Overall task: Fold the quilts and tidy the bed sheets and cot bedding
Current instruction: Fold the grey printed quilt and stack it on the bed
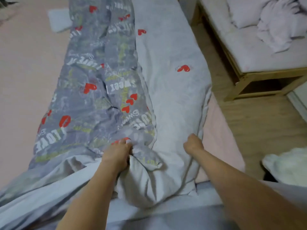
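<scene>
hands gripping quilt, lengthwise away

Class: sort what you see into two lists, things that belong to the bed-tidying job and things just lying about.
Belongs to the job:
quilt
left hand
right hand
pink bed sheet
cot bedding

Just lying about:
small white pad
white fluffy item

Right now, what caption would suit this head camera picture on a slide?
Both hands, left hand and right hand, grip a heart-print quilt folded lengthwise on a pink bed sheet.
</scene>
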A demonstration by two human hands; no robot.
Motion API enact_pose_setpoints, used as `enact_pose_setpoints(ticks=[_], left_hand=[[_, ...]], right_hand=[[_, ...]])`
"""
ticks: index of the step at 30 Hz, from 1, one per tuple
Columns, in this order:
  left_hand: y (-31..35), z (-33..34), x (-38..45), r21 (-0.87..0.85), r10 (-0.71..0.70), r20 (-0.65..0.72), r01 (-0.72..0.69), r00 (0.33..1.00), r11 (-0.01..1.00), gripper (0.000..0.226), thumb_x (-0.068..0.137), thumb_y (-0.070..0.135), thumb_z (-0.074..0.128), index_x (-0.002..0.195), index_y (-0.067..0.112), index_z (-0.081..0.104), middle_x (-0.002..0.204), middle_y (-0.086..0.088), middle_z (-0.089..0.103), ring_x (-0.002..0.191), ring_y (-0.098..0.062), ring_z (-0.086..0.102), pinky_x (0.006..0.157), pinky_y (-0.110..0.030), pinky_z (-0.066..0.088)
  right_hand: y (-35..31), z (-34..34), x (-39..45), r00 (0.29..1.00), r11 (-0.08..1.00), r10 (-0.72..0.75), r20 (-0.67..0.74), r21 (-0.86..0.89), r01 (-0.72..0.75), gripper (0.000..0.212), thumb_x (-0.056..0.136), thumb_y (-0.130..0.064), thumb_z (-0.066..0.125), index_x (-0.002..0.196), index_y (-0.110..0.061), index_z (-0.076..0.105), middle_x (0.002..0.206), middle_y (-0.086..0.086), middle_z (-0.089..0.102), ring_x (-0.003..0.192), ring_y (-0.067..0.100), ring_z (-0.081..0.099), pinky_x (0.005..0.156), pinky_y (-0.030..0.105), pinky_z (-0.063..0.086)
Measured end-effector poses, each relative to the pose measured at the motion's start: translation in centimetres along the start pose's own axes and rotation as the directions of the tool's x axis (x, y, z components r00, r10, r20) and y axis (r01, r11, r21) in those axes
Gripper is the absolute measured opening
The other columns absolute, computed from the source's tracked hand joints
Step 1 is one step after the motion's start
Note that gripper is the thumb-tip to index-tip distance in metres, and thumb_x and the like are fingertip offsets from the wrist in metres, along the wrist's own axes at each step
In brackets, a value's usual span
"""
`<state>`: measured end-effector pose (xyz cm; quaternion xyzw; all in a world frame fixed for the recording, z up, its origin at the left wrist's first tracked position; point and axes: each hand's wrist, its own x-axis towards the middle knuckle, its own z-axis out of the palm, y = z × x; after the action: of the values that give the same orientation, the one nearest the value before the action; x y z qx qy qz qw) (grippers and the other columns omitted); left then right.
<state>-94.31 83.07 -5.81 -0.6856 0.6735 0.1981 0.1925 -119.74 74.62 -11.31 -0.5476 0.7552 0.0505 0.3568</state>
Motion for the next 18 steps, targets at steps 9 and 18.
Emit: enact_pose_setpoints(ticks=[9,18], left_hand=[[10.5,0.8,10.1,0.356,-0.112,0.586,-0.131,0.803,0.925,0.05,0.098,0.025,0.047,0.144,0.008,0.037,0.147,-0.012,0.039,0.135,-0.034,0.037,0.11,-0.045,0.031],[10.6,0.8,6.6,0.107,0.012,0.662,-0.11,0.749,0.988,0.064,0.086,0.016,0.066,0.144,0.016,0.04,0.14,-0.006,0.049,0.126,-0.027,0.049,0.102,-0.036,0.042]], right_hand=[[9.8,7.4,7.3,0.948,0.974,0.164,0.272,0.109,-0.2,0.078,0.078,-0.034,0.067,0.143,-0.01,0.032,0.139,0.019,0.044,0.125,0.035,0.049,0.104,0.042,0.043],[7.4,3.7,4.9,0.977,0.928,0.109,0.183,0.333,-0.166,0.033,0.089,-0.016,0.058,0.118,-0.002,0.062,0.119,0.018,0.064,0.106,0.031,0.062,0.068,0.022,0.039]])
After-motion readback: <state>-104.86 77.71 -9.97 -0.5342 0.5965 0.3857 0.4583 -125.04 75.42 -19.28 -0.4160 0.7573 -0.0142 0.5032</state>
